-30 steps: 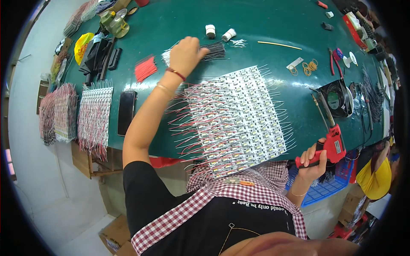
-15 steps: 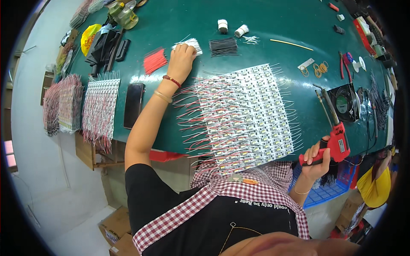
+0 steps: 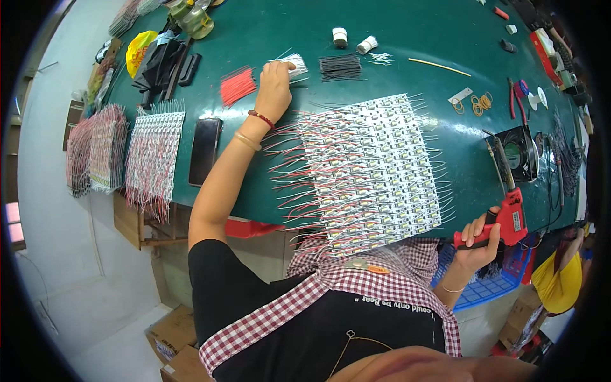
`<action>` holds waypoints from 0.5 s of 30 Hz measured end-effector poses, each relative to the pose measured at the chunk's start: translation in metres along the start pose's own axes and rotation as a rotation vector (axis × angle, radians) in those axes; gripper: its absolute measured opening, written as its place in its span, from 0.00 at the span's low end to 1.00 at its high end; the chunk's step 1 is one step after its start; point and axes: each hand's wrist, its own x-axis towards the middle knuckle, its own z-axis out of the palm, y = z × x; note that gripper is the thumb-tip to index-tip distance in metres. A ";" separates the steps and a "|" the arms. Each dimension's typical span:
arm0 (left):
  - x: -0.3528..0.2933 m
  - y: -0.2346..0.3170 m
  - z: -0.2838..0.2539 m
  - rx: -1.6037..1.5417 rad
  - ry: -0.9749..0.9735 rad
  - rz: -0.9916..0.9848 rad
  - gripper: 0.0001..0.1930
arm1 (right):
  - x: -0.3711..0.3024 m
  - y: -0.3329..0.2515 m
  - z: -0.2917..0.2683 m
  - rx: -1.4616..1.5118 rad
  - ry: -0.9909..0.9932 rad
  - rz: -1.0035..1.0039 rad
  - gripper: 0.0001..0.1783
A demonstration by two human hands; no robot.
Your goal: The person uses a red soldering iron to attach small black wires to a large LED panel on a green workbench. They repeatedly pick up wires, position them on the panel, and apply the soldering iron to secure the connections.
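My left hand (image 3: 274,89) is at the near left edge of a pile of short white wires (image 3: 295,64). Its fingers curl down into the pile, and their tips are hidden. Just left of it lies a bundle of red wires (image 3: 238,86); a bundle of black wires (image 3: 340,68) is on the other side. My right hand (image 3: 478,240) grips the handle of a red soldering gun (image 3: 511,219), whose metal tip points away from me. Between my hands lies a panel of small white LED circuit boards (image 3: 375,172), with red and white wires sticking out along its left side.
More wired panels (image 3: 153,156) and a black phone (image 3: 205,151) lie on the left of the green table (image 3: 254,25). White wire spools (image 3: 340,37) stand at the back. Rubber bands (image 3: 482,103), red pliers (image 3: 517,102) and a black fan (image 3: 520,153) are on the right.
My left hand has drawn back slightly from the white wires, so more of the pile shows. My right hand still holds the soldering gun. The whole view has shifted a little.
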 end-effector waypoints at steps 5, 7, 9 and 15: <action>0.006 0.003 -0.001 -0.056 0.024 -0.060 0.06 | 0.002 -0.003 0.003 -0.026 0.019 0.002 0.18; 0.008 0.003 -0.004 -0.058 0.034 -0.083 0.05 | 0.002 -0.003 0.007 -0.020 0.009 0.003 0.18; 0.012 0.004 -0.011 -0.064 0.038 -0.131 0.06 | -0.002 -0.003 0.010 -0.029 -0.008 -0.014 0.18; -0.006 0.032 -0.019 -1.345 0.125 -0.676 0.10 | -0.007 -0.006 0.007 -0.050 -0.012 -0.018 0.18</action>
